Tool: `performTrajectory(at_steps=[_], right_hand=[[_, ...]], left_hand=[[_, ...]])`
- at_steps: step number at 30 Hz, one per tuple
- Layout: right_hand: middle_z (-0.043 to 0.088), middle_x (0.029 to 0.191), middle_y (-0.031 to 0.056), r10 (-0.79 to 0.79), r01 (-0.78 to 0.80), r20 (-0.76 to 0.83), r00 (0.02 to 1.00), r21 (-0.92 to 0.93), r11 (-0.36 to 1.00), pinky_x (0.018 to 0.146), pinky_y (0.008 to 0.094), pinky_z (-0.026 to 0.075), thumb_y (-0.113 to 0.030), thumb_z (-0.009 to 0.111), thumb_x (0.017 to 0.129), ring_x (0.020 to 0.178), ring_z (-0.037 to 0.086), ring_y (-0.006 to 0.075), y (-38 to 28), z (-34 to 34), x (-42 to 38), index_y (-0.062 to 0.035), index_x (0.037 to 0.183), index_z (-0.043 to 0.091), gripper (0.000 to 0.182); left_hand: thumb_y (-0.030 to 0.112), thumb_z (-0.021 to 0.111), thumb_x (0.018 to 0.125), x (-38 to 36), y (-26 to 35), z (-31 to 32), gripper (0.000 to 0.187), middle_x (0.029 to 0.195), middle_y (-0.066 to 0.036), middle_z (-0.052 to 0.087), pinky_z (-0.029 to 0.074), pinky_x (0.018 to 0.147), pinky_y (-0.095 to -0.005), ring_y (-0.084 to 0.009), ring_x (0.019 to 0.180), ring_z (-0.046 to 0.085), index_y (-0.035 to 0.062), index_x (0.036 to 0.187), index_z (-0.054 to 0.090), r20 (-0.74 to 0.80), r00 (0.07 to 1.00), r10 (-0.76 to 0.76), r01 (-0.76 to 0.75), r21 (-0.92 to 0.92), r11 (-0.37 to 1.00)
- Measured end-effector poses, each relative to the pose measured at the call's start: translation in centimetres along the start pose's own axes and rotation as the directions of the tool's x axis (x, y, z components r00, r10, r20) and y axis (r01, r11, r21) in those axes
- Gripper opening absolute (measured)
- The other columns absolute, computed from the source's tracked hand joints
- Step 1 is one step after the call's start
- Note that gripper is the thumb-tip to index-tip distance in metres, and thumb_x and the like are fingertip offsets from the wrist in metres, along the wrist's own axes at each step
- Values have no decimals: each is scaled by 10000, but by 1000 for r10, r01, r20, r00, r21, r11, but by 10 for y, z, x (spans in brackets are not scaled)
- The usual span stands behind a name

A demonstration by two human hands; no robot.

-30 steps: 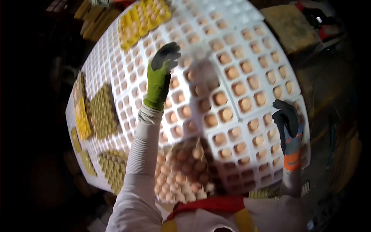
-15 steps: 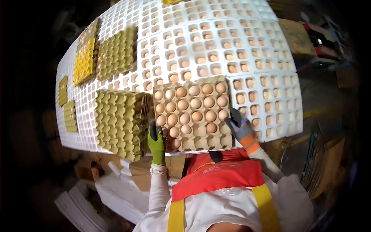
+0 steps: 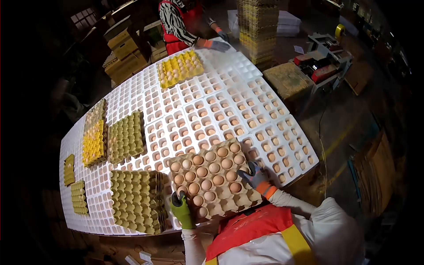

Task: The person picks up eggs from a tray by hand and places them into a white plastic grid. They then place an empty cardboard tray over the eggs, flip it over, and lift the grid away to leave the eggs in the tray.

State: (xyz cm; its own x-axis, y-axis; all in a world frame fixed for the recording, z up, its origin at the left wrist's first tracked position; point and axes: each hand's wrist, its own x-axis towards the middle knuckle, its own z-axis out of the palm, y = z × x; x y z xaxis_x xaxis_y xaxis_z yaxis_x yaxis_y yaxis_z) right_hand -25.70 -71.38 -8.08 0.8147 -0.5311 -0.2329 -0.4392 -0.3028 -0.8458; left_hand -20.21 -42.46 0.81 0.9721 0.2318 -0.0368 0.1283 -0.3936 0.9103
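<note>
A brown cardboard tray [image 3: 229,204] lies tilted over the white foam trays at the front of the table, with eggs [image 3: 206,184] in most cups and bare cups along its near side. My left hand [image 3: 182,211], in a green and black glove, grips the tray's near left corner. On the right edge, my right hand [image 3: 256,177], in a grey and orange glove, is closed round the tray, fingertips beside an egg. Just left of it stands a stack of olive trays [image 3: 138,201].
White foam trays [image 3: 185,115] holding eggs cover the table. Yellow trays with eggs [image 3: 180,69] and olive trays [image 3: 126,136] stand on them. Across the table is a person in a red apron [image 3: 179,26]. Tall tray stacks [image 3: 257,33] rise behind; a machine [image 3: 320,66] is at the right.
The view has lifted and shows the far side of the table. Both hands still hold the brown tray, now turned slightly. My right hand has moved inward along its edge.
</note>
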Motion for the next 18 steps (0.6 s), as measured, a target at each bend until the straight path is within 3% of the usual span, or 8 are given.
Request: performTrajectory(at_steps=[1,4,7,9,10,13,15,18], right_hand=[[573,1339,233,-184,176,-139,973,-67,982,1029,427,456,-519,766,812,1220,560,375,16,-8,13,22,1351,534,799],[621,1233,200,-232,225,-26,972,-164,961,943,411,480,-399,776,852,1130,599,338,-8,-88,53,11,1228,611,580],[679,1116,178,-325,338,-221,920,24,941,893,405,502,-399,781,846,1038,645,337,16,-137,113,16,1170,640,546],[688,1093,204,-349,336,-107,931,-123,934,816,395,531,-384,798,826,977,673,341,5,-192,144,11,1165,645,543],[686,1095,206,-349,337,-93,932,-124,933,816,401,529,-387,792,831,982,667,352,12,-209,160,8,1155,649,532],[670,1118,199,-436,422,-99,895,-136,896,848,417,525,-386,769,851,1009,648,379,49,-241,215,-18,1179,645,509],[637,1203,200,-399,391,-27,917,-146,909,888,417,518,-370,756,865,1066,626,383,68,-252,239,-42,1238,622,515],[589,1285,219,-282,311,180,942,-156,938,977,427,468,-337,741,895,1157,584,365,107,-263,241,-14,1282,577,530]], left_hand=[[223,625,975,-6,15,16,220,812,-53,600,444,667,-330,-169,722,528,4,996,617,-17,999,33,-33,-15,999],[186,619,976,-11,6,76,173,802,-31,589,426,634,-307,-142,710,514,15,1002,624,34,997,65,-65,1,998],[137,612,975,-28,45,150,108,791,22,546,392,604,-264,-81,695,454,29,972,607,77,997,30,-21,-114,993],[179,608,965,-41,68,197,180,876,-96,621,448,692,-348,-194,772,557,2,990,595,81,996,38,-25,-158,987],[140,619,975,-47,80,220,125,812,21,560,392,604,-250,-74,694,455,21,1014,611,79,996,43,-25,-224,974],[179,667,949,-63,91,283,416,1049,-137,641,502,798,-319,-206,868,603,-49,1284,571,-68,997,-23,11,-168,986],[185,664,954,-65,92,309,401,1039,-129,658,511,766,-321,-179,853,602,-59,1261,581,-130,990,59,-68,-68,995],[226,633,977,-63,77,328,419,1085,-136,691,510,789,-313,-198,876,625,-11,1320,586,-90,995,-32,28,-46,999]])
